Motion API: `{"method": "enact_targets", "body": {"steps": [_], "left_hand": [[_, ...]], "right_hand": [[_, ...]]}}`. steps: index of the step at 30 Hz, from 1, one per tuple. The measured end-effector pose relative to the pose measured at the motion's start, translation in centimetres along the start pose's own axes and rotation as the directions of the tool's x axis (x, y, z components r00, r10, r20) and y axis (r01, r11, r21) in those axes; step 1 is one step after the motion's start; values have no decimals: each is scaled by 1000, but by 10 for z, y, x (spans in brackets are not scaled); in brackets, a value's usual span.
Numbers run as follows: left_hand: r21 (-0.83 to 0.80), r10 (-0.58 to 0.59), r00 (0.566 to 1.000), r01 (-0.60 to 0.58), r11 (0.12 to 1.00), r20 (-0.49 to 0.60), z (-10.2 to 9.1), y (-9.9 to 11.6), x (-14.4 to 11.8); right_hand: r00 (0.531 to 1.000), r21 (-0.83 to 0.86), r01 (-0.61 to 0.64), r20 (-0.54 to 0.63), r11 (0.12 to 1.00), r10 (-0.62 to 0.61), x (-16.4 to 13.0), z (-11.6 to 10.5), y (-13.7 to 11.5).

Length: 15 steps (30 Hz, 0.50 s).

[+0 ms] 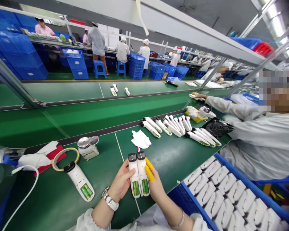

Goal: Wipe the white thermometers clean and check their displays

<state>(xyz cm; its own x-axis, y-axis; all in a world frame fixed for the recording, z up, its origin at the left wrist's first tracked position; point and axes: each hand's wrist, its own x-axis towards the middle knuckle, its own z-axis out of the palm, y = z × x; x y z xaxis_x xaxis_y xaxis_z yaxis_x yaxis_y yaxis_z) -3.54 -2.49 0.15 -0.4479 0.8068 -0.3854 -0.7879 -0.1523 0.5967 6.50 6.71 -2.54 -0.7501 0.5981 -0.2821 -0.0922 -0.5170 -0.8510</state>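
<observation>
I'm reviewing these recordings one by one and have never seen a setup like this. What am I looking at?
There is no machine here: one camera, worn on a person's head, looks forward and down at their bare hands. The left hand and right hand hold two white handheld devices side by side, with green batteries showing. Yellow finger covers are on the right hand.

On the green workbench lie another battery-fitted device, a tape roll, a metal-lidded container, a crumpled white sheet and more similar devices. A co-worker is at right.
</observation>
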Motion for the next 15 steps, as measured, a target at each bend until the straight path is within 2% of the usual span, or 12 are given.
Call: {"method": "enact_targets", "body": {"steps": [5, 8, 10, 11, 15], "left_hand": [[0, -61, 996, 61, 998, -63, 3, -1, -4], [-3, -127, 987, 127, 992, -96, -6, -3, -2], [-27, -233, 954, 232, 972, -188, -18, -3, 4], [-29, -250, 943, 250, 968, -221, -24, -4, 8], [-55, -378, 894, 376, 925, -242, -45, -7, 20]], "right_hand": [[1000, 57, 20, -16, 998, -19, -1, 5, 0], [999, 74, 53, -10, 996, -53, -1, 9, -2], [997, 78, 80, -9, 994, -79, -1, 11, -4], [996, 79, 90, -6, 993, -90, -1, 11, -5], [995, 109, 99, 17, 989, -101, -3, 12, -5]]}}
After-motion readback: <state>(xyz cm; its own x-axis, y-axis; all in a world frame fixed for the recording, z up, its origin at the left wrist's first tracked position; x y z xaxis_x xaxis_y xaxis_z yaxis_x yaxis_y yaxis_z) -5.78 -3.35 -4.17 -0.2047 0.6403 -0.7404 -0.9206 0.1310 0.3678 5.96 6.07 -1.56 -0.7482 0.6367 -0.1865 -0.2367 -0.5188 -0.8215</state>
